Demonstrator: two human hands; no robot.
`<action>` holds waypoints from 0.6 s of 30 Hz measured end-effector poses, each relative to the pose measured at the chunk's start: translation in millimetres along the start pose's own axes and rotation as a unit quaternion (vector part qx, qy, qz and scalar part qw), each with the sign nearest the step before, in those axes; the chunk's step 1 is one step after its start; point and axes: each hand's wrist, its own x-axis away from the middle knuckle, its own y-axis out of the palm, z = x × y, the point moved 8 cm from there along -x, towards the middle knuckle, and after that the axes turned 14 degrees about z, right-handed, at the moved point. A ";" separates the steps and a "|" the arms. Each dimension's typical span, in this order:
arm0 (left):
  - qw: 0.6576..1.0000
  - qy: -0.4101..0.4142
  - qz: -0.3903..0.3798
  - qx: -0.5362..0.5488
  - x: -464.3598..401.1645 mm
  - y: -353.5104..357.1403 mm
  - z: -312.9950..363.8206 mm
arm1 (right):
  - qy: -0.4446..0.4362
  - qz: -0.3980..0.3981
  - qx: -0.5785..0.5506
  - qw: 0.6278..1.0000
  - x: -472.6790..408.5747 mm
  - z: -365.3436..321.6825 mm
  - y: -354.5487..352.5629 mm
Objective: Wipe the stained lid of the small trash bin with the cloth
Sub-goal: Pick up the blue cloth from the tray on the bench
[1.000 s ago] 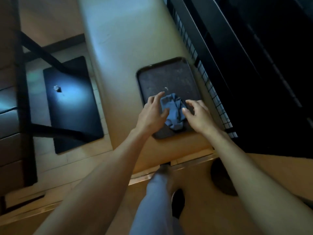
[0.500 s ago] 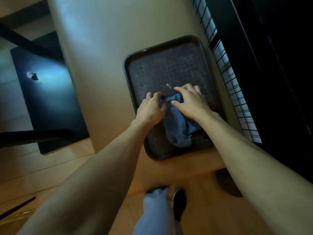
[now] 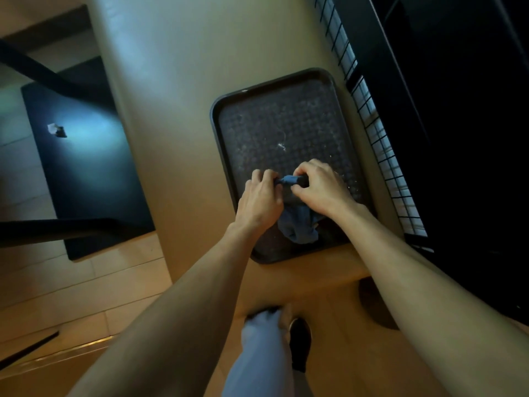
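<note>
On top of the tall cream-coloured bin (image 3: 183,110), the dark lid (image 3: 286,124) lies flat like a tray with a raised rim, and it looks largely unwiped: pale specks and a small white smear (image 3: 282,146) show on its textured face past the fingers, with more flecks along its right side. Judging from this, the wiping proper has hardly begun, and most of the lid's far and middle area is left to do.

Both hands meet over the near half of the lid. The left hand (image 3: 262,200) and the right hand (image 3: 320,187) each curl their fingers round the blue cloth (image 3: 299,224), pinching a twisted stretch of it between them, while the loose rest of the cloth hangs down onto the lid near its front edge. The cloth seems to be getting bunched or folded ready for a stroke, though that is a guess.

Around the bin the room is dim. A black wire grid (image 3: 378,133) runs beside the lid on the right, against a dark wall. On the left, lower down, a black panel (image 3: 86,179) lies on the pale wooden floor (image 3: 86,282) with a small scrap (image 3: 56,130) on it. Below, a trouser leg (image 3: 260,356) and a dark shoe (image 3: 300,342) show.
</note>
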 end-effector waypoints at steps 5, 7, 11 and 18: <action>0.998 0.019 0.004 0.063 49.6 -23.6 26.8 | 0.033 -0.024 -0.035 0.999 44.3 -9.4 -33.7; 0.996 0.031 0.018 0.082 72.7 -36.5 39.1 | 0.027 -0.018 -0.038 0.999 65.9 -16.8 -51.2; 0.992 0.051 0.051 0.102 123.8 -67.2 56.6 | 0.019 -0.009 -0.060 0.998 115.3 -32.6 -80.9; 0.975 0.089 0.130 0.154 233.6 -129.0 67.8 | -0.047 0.003 -0.098 0.994 217.4 -80.8 -116.9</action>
